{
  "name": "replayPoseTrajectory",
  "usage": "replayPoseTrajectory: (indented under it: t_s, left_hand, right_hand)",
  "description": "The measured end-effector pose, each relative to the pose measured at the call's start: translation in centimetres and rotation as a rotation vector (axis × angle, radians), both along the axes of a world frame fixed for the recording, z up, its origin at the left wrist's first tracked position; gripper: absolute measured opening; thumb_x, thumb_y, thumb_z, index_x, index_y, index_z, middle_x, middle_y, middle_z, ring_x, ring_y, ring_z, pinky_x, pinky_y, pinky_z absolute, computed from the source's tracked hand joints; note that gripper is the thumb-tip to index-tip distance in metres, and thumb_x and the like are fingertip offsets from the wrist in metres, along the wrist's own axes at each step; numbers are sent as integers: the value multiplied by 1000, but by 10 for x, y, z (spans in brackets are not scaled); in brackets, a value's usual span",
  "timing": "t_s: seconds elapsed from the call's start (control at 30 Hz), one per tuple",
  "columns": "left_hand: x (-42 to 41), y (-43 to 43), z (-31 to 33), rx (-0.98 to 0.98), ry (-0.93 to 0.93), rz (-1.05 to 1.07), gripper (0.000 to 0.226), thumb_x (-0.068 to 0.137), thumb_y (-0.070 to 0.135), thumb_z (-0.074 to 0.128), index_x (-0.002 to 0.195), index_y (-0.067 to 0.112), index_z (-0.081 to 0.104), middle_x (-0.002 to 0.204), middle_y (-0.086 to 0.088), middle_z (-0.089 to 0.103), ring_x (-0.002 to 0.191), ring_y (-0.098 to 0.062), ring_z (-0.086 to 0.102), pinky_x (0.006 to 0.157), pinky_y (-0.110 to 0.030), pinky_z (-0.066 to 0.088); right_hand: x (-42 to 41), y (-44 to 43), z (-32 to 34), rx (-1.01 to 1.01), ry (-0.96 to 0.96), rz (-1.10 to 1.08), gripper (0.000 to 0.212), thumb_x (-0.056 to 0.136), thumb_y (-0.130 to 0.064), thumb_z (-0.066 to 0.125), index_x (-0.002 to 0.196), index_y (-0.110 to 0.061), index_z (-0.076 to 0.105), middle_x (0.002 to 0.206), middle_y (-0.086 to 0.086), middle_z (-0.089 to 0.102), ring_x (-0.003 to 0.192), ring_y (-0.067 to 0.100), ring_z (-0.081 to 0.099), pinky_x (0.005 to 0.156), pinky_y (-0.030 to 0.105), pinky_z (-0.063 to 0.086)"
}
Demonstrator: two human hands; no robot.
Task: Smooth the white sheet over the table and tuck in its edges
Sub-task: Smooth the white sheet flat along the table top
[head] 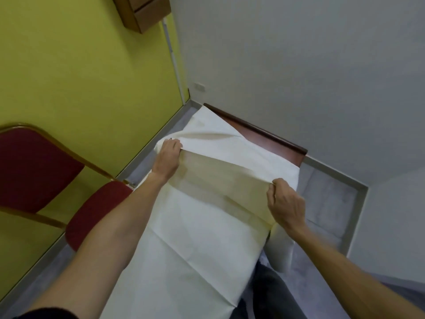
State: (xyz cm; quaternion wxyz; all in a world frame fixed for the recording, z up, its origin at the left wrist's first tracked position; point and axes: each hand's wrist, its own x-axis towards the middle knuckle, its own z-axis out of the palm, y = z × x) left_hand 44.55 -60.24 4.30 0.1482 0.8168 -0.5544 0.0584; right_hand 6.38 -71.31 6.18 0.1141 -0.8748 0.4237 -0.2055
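Observation:
A white sheet (197,231) lies along a narrow table that runs away from me toward the room's corner. Across its far part a raised fold stretches between my two hands. My left hand (166,157) grips the sheet at the table's left edge. Over at the right edge, my right hand (285,203) pinches the fold, and the sheet hangs down below it. The table's dark red-brown surface (266,139) shows bare at the far right, beyond the sheet.
A red padded chair (36,171) with a gold frame stands close on the left, against the yellow-green wall. A white wall runs along the far right side. A wooden cabinet (142,12) hangs high at the corner. Grey floor surrounds the table.

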Motion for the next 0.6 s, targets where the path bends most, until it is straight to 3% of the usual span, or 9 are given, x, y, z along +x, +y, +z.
replayPoseTrajectory:
  t_s: [0.13, 0.23, 0.37, 0.53, 0.6]
  left_hand:
    - [-1, -49, 17, -43, -21, 6, 15, 94, -6, 45, 95, 3, 57, 106, -16, 58, 97, -35, 51, 93, -40, 39]
    - [3, -93, 28, -47, -18, 13, 13, 96, -4, 45, 96, 2, 56, 110, -17, 56, 99, -38, 51, 89, -46, 43]
    - [16, -163, 41, 24, 4, 13, 20, 103, 5, 35, 99, -1, 54, 129, -23, 51, 126, -45, 43, 115, -50, 26]
    - [24, -266, 69, 88, -35, -55, 40, 97, 12, 20, 99, -5, 56, 130, -26, 50, 124, -47, 44, 113, -50, 23]
    - [29, -311, 73, 117, -45, -54, 37, 97, 9, 22, 105, -5, 56, 135, -26, 49, 128, -48, 42, 114, -49, 23]
  right_hand:
    - [0, -55, 18, -103, -17, -1, 16, 99, -17, 47, 84, -14, 50, 63, -2, 39, 43, 14, 33, 38, 20, 14]
    - [4, -101, 28, -145, -24, -5, 16, 98, -14, 51, 83, -14, 51, 63, 2, 45, 44, 20, 43, 37, 25, 22]
    - [12, -168, 34, -170, -57, -30, 14, 97, -13, 55, 83, -13, 52, 66, 5, 51, 48, 25, 50, 40, 28, 28]
    - [18, -260, 33, -210, -70, -68, 21, 98, -22, 47, 81, -12, 55, 67, 8, 56, 51, 29, 55, 42, 28, 28]
    - [19, -296, 34, -222, -72, -105, 22, 98, -23, 47, 82, -12, 56, 68, 9, 57, 53, 31, 57, 43, 28, 29]
